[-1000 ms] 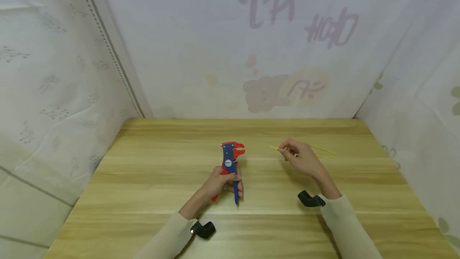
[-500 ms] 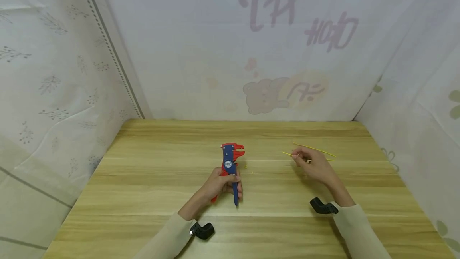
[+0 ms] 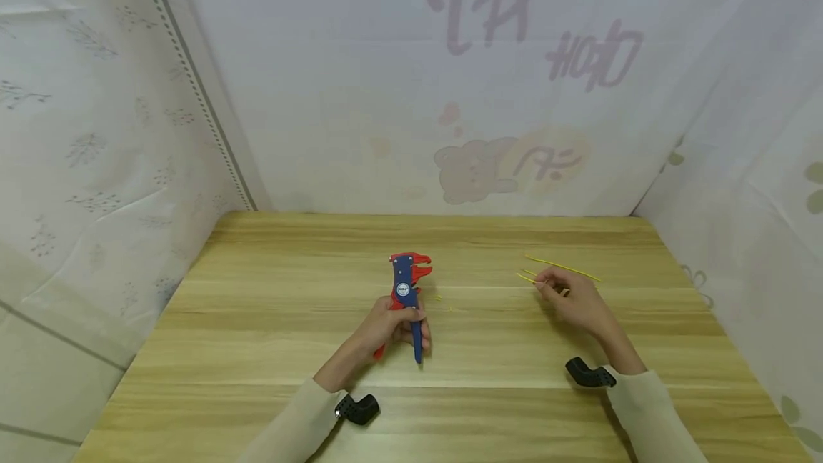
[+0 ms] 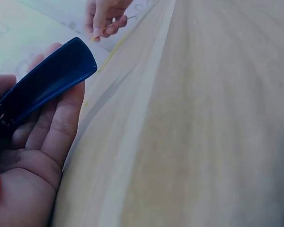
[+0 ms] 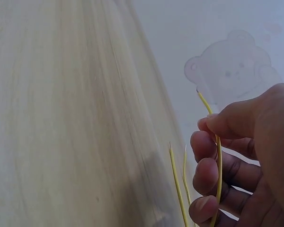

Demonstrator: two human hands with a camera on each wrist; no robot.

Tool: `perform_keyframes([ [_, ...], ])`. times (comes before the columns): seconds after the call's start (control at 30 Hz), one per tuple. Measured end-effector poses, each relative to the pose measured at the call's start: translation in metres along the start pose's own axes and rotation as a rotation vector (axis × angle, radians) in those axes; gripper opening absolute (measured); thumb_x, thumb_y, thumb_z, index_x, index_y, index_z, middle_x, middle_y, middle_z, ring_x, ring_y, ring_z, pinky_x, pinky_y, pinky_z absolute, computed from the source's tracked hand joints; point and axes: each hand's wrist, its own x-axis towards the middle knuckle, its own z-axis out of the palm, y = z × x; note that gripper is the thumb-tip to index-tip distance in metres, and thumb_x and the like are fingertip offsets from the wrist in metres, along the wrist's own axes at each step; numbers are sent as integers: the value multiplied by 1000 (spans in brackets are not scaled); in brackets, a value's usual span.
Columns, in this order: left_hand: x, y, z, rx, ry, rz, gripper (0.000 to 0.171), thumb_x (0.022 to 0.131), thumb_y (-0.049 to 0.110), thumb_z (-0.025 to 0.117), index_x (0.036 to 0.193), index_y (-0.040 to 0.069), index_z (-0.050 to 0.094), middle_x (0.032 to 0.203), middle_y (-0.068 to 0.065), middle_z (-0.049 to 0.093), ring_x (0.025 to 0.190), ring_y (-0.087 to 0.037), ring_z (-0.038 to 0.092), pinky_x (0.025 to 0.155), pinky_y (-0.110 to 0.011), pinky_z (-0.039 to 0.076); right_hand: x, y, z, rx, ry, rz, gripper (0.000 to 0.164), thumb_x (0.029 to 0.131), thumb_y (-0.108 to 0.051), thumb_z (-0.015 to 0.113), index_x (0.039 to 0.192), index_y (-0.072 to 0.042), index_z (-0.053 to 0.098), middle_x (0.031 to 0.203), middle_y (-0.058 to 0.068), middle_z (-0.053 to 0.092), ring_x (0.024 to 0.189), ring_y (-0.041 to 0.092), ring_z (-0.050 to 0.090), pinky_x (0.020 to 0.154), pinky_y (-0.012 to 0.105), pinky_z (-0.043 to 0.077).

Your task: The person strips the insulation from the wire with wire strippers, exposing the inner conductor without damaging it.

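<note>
My left hand point(image 3: 384, 325) grips a blue and red wire stripper point(image 3: 403, 277) upright, its red jaws apart and pointing right. In the left wrist view the stripper's blue handle point(image 4: 54, 75) lies across the fingers. Farther right, my right hand point(image 3: 576, 300) pinches a yellow wire point(image 5: 219, 165) between thumb and fingertips. Its free end sticks out up and to the left. Two more yellow wires lie by that hand; one wire point(image 3: 566, 267) is plain behind it, while the other wire point(image 5: 186, 172) is partly hidden in the head view. Both show thin bare tips in the right wrist view.
Tiny yellow scraps point(image 3: 439, 298) lie on the wooden table point(image 3: 289, 291) just right of the stripper. A printed curtain point(image 3: 353, 91) hangs behind the table, with others at both sides. Black wrist cameras point(image 3: 360, 409) sit on both sleeves.
My right hand has moved right with the yellow wire, beside the wires on the table, uncovering more of the far one. My left hand and the wire stripper have shifted slightly left.
</note>
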Motion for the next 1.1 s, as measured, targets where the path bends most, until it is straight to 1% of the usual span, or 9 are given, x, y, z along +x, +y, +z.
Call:
perform_keyframes([
  [0.17, -2, 3, -5, 41, 6, 0, 50, 103, 22, 57, 112, -27, 53, 81, -6, 77, 71, -20, 78, 70, -35, 65, -1, 6, 1, -22, 17, -3, 13, 102, -17, 62, 106, -7, 70, 83, 1, 68, 71, 5, 58, 57, 23, 48],
  [0.27, -4, 6, -8, 37, 27, -9, 54, 104, 26, 57, 113, -26, 53, 83, -7, 77, 72, -22, 78, 70, -37, 66, -1, 9, 2, -27, 24, -12, 11, 101, -14, 63, 105, -7, 70, 83, 1, 69, 70, 4, 58, 58, 23, 47],
  [0.4, -8, 12, -14, 24, 58, -20, 48, 105, 25, 55, 114, -22, 53, 83, -8, 76, 72, -23, 78, 71, -40, 66, -2, 11, 3, -32, 32, -31, 9, 100, -12, 63, 104, -7, 70, 83, 0, 69, 70, 3, 58, 59, 23, 48],
  [0.5, -10, 15, -18, 4, 58, -17, 44, 107, 24, 52, 113, -19, 53, 84, -8, 75, 72, -24, 78, 72, -42, 66, -3, 12, 3, -40, 51, -54, 8, 100, -11, 65, 103, -8, 71, 84, 1, 71, 71, 3, 58, 60, 22, 49],
  [0.57, -11, 17, -20, -7, 58, -13, 44, 107, 25, 51, 113, -19, 53, 84, -9, 75, 73, -25, 78, 72, -42, 66, -4, 12, 2, -47, 60, -68, 8, 100, -11, 65, 103, -7, 71, 85, 1, 72, 71, 3, 59, 61, 22, 50],
  [0.7, -13, 20, -26, -7, 77, -8, 48, 106, 29, 54, 113, -18, 55, 85, -9, 75, 72, -25, 78, 71, -43, 66, -5, 12, 0, -52, 61, -71, 8, 100, -11, 66, 104, -6, 71, 87, 2, 73, 74, 4, 60, 64, 22, 52],
  [0.87, -17, 23, -32, -6, 102, 1, 50, 105, 32, 58, 111, -18, 54, 85, -9, 72, 73, -24, 76, 74, -48, 65, -4, 13, -3, -61, 63, -45, 10, 100, -13, 66, 105, -7, 71, 91, 4, 74, 78, 3, 62, 68, 22, 54],
  [0.97, -19, 24, -35, 8, 116, 0, 52, 104, 33, 58, 111, -18, 54, 83, -11, 71, 72, -25, 75, 76, -51, 64, -4, 16, -4, -76, 69, -31, 9, 99, -13, 67, 104, -8, 72, 91, 3, 73, 78, 2, 61, 68, 21, 54],
  [1.1, -25, 26, -41, 69, 153, 0, 52, 105, 33, 58, 112, -19, 55, 79, -14, 72, 70, -27, 76, 73, -49, 65, -5, 18, -3, -85, 78, -39, 8, 98, -12, 68, 103, -7, 72, 89, 2, 73, 77, 0, 60, 67, 21, 54],
])
